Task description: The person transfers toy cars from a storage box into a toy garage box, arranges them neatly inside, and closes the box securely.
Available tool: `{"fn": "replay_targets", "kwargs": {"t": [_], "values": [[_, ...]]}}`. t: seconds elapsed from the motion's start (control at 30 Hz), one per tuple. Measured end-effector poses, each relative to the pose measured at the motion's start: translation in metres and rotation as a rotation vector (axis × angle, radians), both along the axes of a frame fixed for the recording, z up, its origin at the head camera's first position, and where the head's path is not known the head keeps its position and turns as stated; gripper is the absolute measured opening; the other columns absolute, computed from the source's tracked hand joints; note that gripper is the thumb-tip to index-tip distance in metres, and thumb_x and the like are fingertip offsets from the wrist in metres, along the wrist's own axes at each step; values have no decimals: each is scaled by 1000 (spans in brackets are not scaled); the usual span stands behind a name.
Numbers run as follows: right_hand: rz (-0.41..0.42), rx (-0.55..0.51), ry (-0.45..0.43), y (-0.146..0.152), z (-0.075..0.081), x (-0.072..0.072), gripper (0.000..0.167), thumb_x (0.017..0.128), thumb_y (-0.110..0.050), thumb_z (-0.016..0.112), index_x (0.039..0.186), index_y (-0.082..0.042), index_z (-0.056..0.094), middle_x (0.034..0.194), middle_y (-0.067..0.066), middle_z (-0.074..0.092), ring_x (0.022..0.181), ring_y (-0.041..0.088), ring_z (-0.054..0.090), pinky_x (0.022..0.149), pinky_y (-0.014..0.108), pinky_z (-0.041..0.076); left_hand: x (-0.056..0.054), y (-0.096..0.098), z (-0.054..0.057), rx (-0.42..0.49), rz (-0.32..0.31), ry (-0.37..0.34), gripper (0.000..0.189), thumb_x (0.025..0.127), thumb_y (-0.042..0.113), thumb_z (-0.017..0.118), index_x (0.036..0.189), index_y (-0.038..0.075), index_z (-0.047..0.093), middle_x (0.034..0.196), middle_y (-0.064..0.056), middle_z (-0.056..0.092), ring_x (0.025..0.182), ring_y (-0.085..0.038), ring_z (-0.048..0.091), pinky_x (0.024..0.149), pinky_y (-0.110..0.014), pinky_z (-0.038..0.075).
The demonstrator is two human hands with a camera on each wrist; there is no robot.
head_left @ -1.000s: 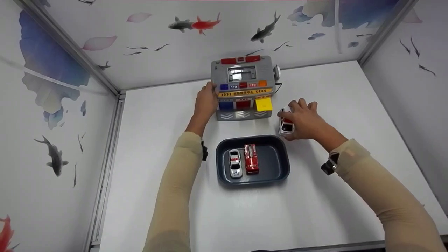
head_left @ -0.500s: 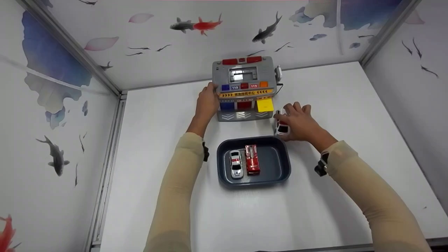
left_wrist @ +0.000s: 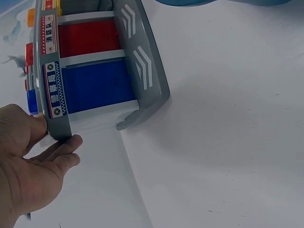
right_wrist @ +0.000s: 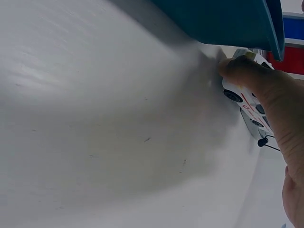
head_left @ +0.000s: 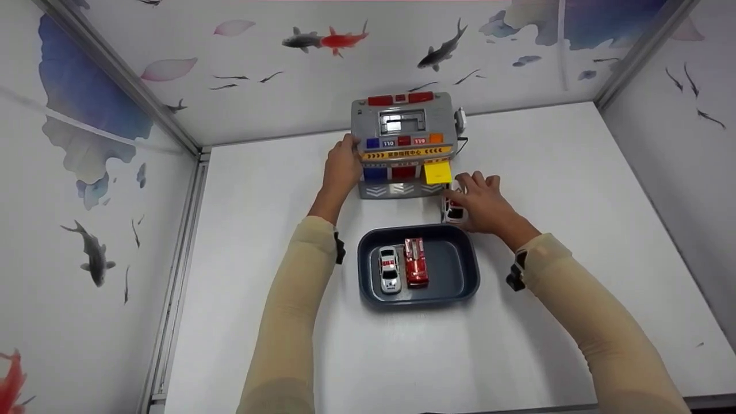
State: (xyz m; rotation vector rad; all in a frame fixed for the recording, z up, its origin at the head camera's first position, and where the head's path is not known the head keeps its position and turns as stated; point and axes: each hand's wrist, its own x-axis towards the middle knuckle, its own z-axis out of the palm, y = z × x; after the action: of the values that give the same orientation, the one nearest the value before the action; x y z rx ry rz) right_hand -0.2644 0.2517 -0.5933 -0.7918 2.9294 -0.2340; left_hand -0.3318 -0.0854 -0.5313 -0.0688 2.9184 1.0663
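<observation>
A: Left hand (head_left: 343,169) first. What do I log?

B: Grasping. I have it pinching the left edge of the grey toy emergency station (head_left: 404,153); my left wrist view puts the thumb on one side of the edge, fingers on the other.

A: And the right hand (head_left: 486,204)?

B: Also grasping: thumb and fingers about a white toy car (head_left: 454,213) with red markings. The right wrist view gives me its red side stripe and dark wheels.

A: Position of that car?

B: By the station's front right corner, just beyond the far right rim of the dark blue tray (head_left: 420,303). I cannot tell whether its wheels touch the white surface (head_left: 241,259).

A: Station doors?

B: Blue door (head_left: 376,173) and red door (head_left: 403,172) down; yellow door (head_left: 438,172), at the right, swung up and outward. The number plates read 110 and 119.

A: Tray contents?

B: Two vehicles, roughly parallel: white toy police car (head_left: 390,273) on the left, red toy fire truck (head_left: 416,264) just beside it.

A: Background?

B: Back wall (head_left: 259,115), printed with fish and petals.
</observation>
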Motion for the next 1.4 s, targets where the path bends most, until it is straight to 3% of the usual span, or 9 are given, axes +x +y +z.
{"fn": "replay_targets", "kwargs": {"t": [0.33,0.53,0.7,0.93,1.4], "values": [[-4,-41,-6,-9,-7,-4,86,85,-57,94,159,-31,59,163,23,47,139,45,45,108,67,30,0,1,1,8,7,-3,34,116,17,54,150,11,59,143,-13,69,134,-29,67,113,-45,55],[24,-61,26,-14,-6,-4,87,84,-39,98,160,-29,58,163,25,47,132,45,48,103,67,30,0,2,1,-19,2,6,35,116,20,55,150,11,58,143,-14,70,134,-30,68,112,-45,56],[19,-43,5,-17,-7,-4,88,86,-33,98,163,-33,54,166,24,46,137,45,48,105,67,30,0,2,1,-26,1,-2,36,117,22,55,151,12,58,144,-15,69,135,-31,67,112,-47,55],[52,-49,29,-21,-12,-4,77,91,-20,94,158,-35,58,151,17,60,129,41,50,100,61,33,-1,2,0,-18,10,-14,35,117,23,53,151,13,57,142,-14,69,133,-30,67,112,-46,55],[44,-21,48,-24,-18,-4,91,90,-33,94,168,-35,46,156,15,59,128,39,52,101,60,38,1,4,1,-18,16,-18,34,117,22,53,150,12,58,142,-13,69,133,-27,68,111,-44,56]]}}
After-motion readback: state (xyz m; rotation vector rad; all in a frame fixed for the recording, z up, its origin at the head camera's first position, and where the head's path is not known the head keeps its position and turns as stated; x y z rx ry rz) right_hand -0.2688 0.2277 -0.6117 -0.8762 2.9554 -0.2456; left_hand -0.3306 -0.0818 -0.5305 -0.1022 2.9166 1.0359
